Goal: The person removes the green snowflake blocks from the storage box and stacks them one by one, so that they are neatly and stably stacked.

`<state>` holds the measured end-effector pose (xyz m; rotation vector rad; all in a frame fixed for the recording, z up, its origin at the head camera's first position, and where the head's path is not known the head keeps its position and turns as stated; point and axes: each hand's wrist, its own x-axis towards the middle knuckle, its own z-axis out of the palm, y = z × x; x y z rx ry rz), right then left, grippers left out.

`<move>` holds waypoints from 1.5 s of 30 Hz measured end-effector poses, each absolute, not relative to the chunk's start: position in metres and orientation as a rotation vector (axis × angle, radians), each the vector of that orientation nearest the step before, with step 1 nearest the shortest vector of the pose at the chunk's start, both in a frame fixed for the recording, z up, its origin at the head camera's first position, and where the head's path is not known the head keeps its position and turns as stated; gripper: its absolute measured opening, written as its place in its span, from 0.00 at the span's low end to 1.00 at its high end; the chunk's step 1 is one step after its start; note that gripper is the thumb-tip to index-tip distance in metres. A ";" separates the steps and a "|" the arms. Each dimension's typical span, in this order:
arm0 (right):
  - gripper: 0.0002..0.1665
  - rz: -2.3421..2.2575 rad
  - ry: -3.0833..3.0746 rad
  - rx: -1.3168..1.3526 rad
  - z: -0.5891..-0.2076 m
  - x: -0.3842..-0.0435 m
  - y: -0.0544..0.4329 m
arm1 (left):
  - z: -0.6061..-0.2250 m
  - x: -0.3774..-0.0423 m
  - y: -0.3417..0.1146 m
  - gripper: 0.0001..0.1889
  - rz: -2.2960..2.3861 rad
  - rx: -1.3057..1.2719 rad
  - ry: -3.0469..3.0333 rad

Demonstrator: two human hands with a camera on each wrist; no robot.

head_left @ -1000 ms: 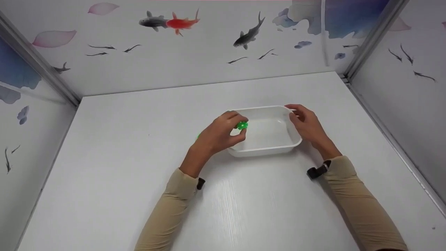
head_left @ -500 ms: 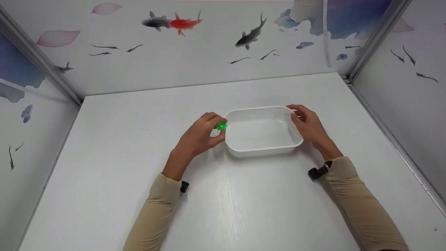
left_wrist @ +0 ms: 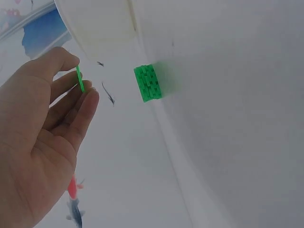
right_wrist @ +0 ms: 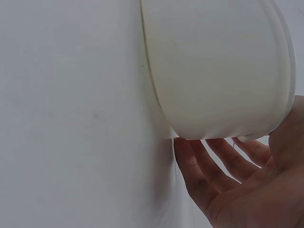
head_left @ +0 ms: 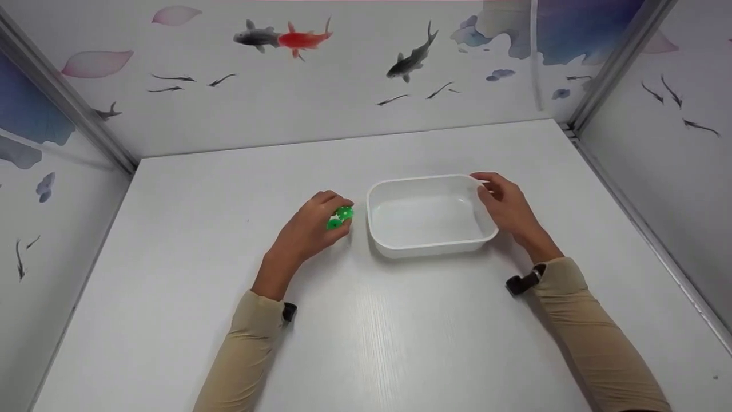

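My left hand (head_left: 309,229) pinches a thin green snowflake disc (head_left: 345,212) between thumb and fingertips, just left of the white plastic box. In the left wrist view the disc (left_wrist: 80,79) shows edge-on. Close by, a short stack of green snowflake discs (left_wrist: 147,83) with notched edges stands on the table; from the head camera it peeks out under the hand, partly hidden. My right hand (head_left: 509,209) holds the right end of the box (head_left: 432,250), thumb at the rim and fingers along the outside wall. Nothing lies inside the box.
The white table (head_left: 366,337) runs back to a wall panel (head_left: 343,97) printed with fish. Side panels (head_left: 657,171) close it in at left and right.
My left hand has moved left with the pinched disc, from over the box's left end to beside the box, above the stack. The right hand stays on the box.
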<state>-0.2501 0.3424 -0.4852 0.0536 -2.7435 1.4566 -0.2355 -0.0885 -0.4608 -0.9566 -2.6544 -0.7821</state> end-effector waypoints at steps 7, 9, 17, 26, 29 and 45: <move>0.28 1.489 -2.755 0.051 -0.483 -0.249 0.342 | -0.464 -0.238 -0.099 0.17 -0.777 -0.910 -2.752; 0.28 1.482 -2.759 0.055 -0.484 -0.250 0.342 | -0.465 -0.238 -0.100 0.18 -0.776 -0.892 -2.786; 0.28 1.471 -2.757 0.068 -0.487 -0.250 0.344 | -0.467 -0.239 -0.102 0.18 -0.790 -0.850 -2.889; 0.28 1.457 -2.767 0.061 -0.487 -0.251 0.344 | -0.468 -0.242 -0.101 0.17 -0.817 -0.812 -2.994; 0.28 1.457 -2.772 0.049 -0.486 -0.251 0.344 | -0.467 -0.242 -0.101 0.17 -0.819 -0.806 -3.019; 0.27 1.471 -2.764 0.020 -0.483 -0.249 0.342 | -0.468 -0.244 -0.099 0.18 -0.814 -0.820 -3.066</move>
